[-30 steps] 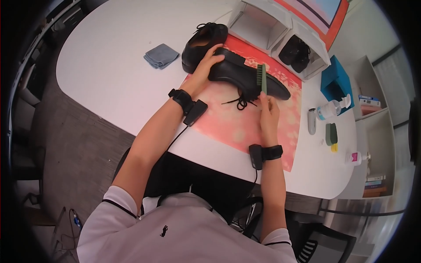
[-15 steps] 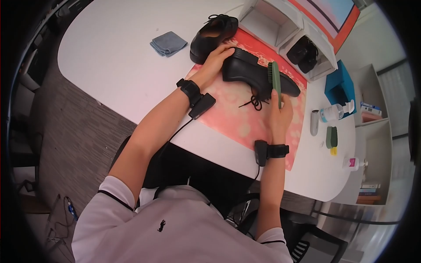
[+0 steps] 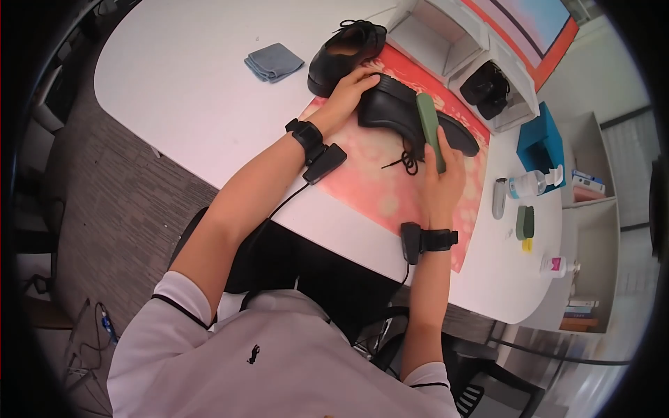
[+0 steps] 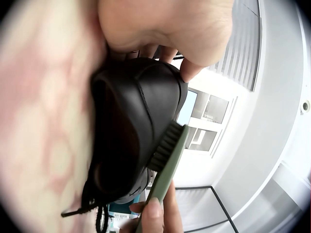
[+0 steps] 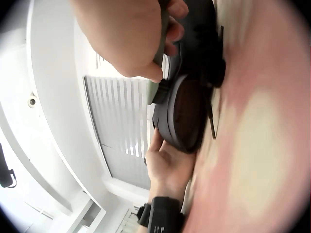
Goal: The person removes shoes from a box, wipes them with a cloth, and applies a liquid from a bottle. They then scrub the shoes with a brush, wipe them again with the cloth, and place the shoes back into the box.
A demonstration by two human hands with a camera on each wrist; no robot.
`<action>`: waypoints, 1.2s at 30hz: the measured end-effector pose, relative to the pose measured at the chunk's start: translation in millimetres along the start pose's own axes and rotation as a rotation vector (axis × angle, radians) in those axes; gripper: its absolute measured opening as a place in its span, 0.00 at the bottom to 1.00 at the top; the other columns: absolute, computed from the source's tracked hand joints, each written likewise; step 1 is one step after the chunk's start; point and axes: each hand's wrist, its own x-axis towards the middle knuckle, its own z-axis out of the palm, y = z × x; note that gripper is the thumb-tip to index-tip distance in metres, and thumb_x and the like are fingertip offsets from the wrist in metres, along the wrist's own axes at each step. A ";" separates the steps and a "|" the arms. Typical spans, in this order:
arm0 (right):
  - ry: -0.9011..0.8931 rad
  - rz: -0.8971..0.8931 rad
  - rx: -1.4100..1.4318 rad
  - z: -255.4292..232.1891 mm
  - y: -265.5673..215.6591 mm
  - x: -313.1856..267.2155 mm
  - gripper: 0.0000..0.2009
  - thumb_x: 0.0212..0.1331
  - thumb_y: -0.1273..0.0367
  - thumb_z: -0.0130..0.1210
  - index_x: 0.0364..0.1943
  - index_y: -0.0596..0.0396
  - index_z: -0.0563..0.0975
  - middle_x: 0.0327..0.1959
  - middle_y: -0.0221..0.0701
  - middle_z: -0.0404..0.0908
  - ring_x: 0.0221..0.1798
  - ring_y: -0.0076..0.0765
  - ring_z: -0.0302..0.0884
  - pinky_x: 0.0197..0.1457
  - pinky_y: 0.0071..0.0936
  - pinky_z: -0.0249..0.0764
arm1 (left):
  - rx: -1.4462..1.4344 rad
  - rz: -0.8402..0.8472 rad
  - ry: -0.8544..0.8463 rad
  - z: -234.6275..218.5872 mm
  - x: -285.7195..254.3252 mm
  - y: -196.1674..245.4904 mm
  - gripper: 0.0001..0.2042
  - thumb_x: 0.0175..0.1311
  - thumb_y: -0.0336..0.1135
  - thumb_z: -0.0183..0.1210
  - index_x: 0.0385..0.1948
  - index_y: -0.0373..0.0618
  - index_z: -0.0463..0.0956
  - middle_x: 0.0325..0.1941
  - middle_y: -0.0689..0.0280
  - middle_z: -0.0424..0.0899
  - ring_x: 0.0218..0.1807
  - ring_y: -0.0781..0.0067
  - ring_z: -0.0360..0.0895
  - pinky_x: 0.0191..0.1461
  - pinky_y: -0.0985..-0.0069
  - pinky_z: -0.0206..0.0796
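A black lace-up shoe [image 3: 383,115] lies on its side over a red-and-cream patterned mat [image 3: 380,191], laces towards the person. The left hand [image 3: 345,101] grips it by the heel, thumb at the edge of the sole. In the right hand [image 3: 444,181] is a green brush [image 3: 428,122] with dark bristles, pinched along its handle. In the left wrist view the bristles of the brush [image 4: 170,155] are at the shoe's side near the sole edge. Behind the left hand stands the other black shoe [image 3: 341,59], upright.
A folded grey cloth [image 3: 274,63] lies at the left. White boxes [image 3: 439,35] stand at the back, one holding black shoes [image 3: 486,89]. At the right are a teal box [image 3: 540,139], a pump bottle [image 3: 527,184], a grey cylindrical item [image 3: 499,198] and another green brush [image 3: 525,223].
The brush has shifted along the shoe towards the heel and turned, its green back now facing up instead of its bristles showing sideways. The left hand keeps its grip on the heel.
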 end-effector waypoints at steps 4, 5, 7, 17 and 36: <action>-0.047 -0.145 0.112 11.2 -4.5 -5.9 0.21 0.63 0.66 0.59 0.62 0.38 0.77 0.35 0.29 0.75 0.36 0.33 0.76 0.39 0.29 0.73 | -0.006 0.015 -0.018 -1.2 2.8 -2.1 0.15 0.71 0.39 0.55 0.53 0.43 0.77 0.50 0.70 0.79 0.54 0.79 0.72 0.60 0.80 0.61; -0.079 -0.135 0.128 12.9 -10.5 -7.9 0.21 0.63 0.66 0.59 0.62 0.38 0.78 0.35 0.29 0.75 0.36 0.33 0.76 0.40 0.29 0.73 | 0.008 0.017 -0.026 -1.6 2.8 -2.3 0.15 0.72 0.39 0.54 0.54 0.44 0.77 0.50 0.70 0.79 0.53 0.80 0.73 0.58 0.81 0.62; -0.144 -0.115 0.160 11.4 -23.5 -9.4 0.21 0.63 0.65 0.60 0.61 0.38 0.78 0.35 0.30 0.75 0.36 0.35 0.76 0.40 0.29 0.73 | 0.023 0.019 -0.029 -1.9 3.5 -2.3 0.15 0.73 0.40 0.54 0.55 0.46 0.76 0.50 0.71 0.78 0.53 0.80 0.73 0.57 0.81 0.63; -0.077 -0.084 0.142 8.7 -6.3 -5.6 0.21 0.62 0.66 0.60 0.61 0.39 0.78 0.31 0.31 0.74 0.33 0.36 0.74 0.38 0.31 0.71 | 0.015 0.009 -0.023 -3.2 5.5 -4.0 0.15 0.72 0.40 0.54 0.56 0.46 0.75 0.49 0.71 0.79 0.51 0.80 0.74 0.57 0.80 0.64; -0.365 0.153 0.456 -36.2 22.8 6.7 0.24 0.56 0.76 0.64 0.59 0.50 0.79 0.30 0.24 0.73 0.33 0.19 0.66 0.38 0.19 0.65 | -0.030 0.018 -0.022 -0.2 -0.1 -0.9 0.15 0.70 0.38 0.55 0.54 0.41 0.77 0.51 0.68 0.78 0.55 0.77 0.71 0.61 0.79 0.59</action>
